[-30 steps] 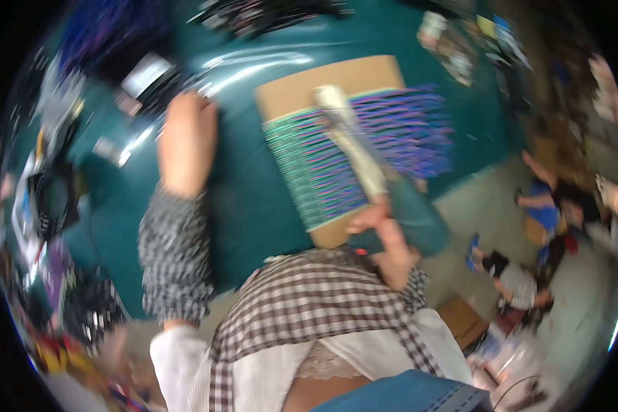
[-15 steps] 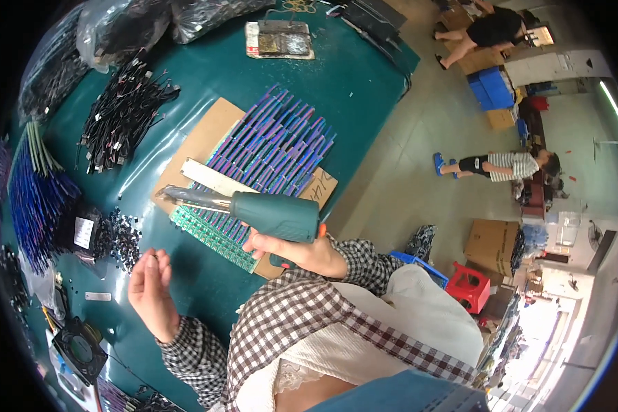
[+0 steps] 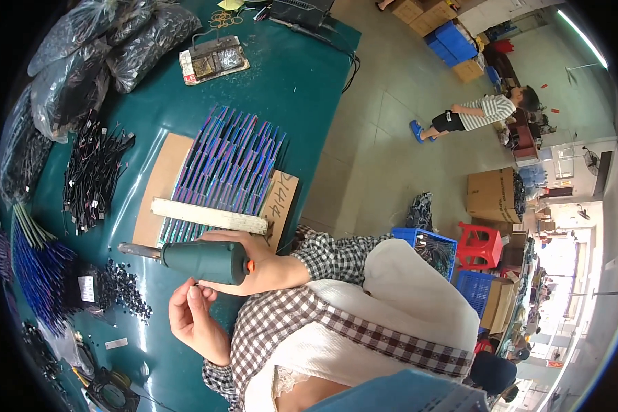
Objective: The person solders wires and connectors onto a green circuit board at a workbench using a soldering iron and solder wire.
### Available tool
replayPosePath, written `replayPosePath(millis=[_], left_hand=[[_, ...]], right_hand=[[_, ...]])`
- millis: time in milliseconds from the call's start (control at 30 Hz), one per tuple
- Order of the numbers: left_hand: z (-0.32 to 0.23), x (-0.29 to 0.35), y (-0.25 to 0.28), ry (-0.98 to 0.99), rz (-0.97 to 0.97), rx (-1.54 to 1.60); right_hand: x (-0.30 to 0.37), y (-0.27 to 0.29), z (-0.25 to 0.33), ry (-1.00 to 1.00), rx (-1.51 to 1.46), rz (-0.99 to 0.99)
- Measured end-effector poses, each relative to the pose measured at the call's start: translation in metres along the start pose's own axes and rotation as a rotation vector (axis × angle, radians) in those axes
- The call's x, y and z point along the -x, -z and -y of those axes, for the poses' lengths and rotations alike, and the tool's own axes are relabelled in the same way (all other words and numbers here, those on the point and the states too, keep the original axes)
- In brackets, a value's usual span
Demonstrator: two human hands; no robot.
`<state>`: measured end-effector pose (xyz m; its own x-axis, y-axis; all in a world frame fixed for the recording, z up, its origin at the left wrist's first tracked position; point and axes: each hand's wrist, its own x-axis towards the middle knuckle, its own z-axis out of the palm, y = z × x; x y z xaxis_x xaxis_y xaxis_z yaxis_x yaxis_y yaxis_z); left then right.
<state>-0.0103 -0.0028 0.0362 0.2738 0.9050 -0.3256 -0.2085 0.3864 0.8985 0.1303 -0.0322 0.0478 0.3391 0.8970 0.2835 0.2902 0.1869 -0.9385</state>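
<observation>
In my right hand (image 3: 257, 257) is a dark green heat gun (image 3: 202, 264) with a metal nozzle (image 3: 141, 250) pointing left; its body hides most of my fingers. My left hand (image 3: 198, 319) is just below the gun, thumb and fingertips pinched on a tiny dark piece (image 3: 196, 283). Beyond the gun, rows of blue-purple wires (image 3: 230, 161) lie over a cardboard sheet (image 3: 161, 168), with a pale flat bar (image 3: 209, 215) across them. The gun and my right hand cover the near end of the rows. Small black pieces (image 3: 130, 292) are scattered left of my hands.
Black cable bundles (image 3: 93, 175), a blue wire bundle (image 3: 38, 257) and filled plastic bags (image 3: 69, 89) occupy the table's left side. A stained metal tray (image 3: 216, 60) lies at the back. A fan (image 3: 110, 391) stands near left. Right: a blue crate (image 3: 426, 240), a red stool (image 3: 479, 246), a standing person (image 3: 484, 113).
The view has shifted, moving the table contents within it. My right hand has brought the heat gun nearer, off the wire rows, and my left hand's pinched fingertips are now close beneath it.
</observation>
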Motion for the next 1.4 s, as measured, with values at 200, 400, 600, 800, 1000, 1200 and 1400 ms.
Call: replayPosePath(millis=[200, 400, 600, 800, 1000, 1200, 1400], left_hand=[[0.002, 0.005, 0.002, -0.121, -0.103, -0.162], [-0.011, 0.0, 0.002, -0.011, 0.135, -0.055], [-0.005, 0.005, 0.012, -0.171, 0.03, -0.184], [0.003, -0.01, 0.028, 0.126, -0.036, 0.145], [0.028, -0.051, 0.045, 0.242, -0.079, 0.095], [0.034, -0.058, 0.043, 0.278, -0.078, 0.098], [0.034, -0.06, 0.041, 0.228, -0.092, 0.025]], right_hand=[[-0.002, -0.002, -0.001, 0.033, 0.086, 0.09], [0.025, -0.003, -0.014, -0.405, -0.105, 0.106], [0.001, -0.007, 0.01, -0.441, 0.02, 0.268], [-0.001, -0.003, 0.015, -0.449, 0.054, 0.292], [0.012, 0.012, 0.012, -0.452, -0.074, 0.174], [0.025, 0.021, 0.007, -0.493, -0.078, 0.145], [0.027, 0.026, 0.009, -0.539, -0.061, 0.182]])
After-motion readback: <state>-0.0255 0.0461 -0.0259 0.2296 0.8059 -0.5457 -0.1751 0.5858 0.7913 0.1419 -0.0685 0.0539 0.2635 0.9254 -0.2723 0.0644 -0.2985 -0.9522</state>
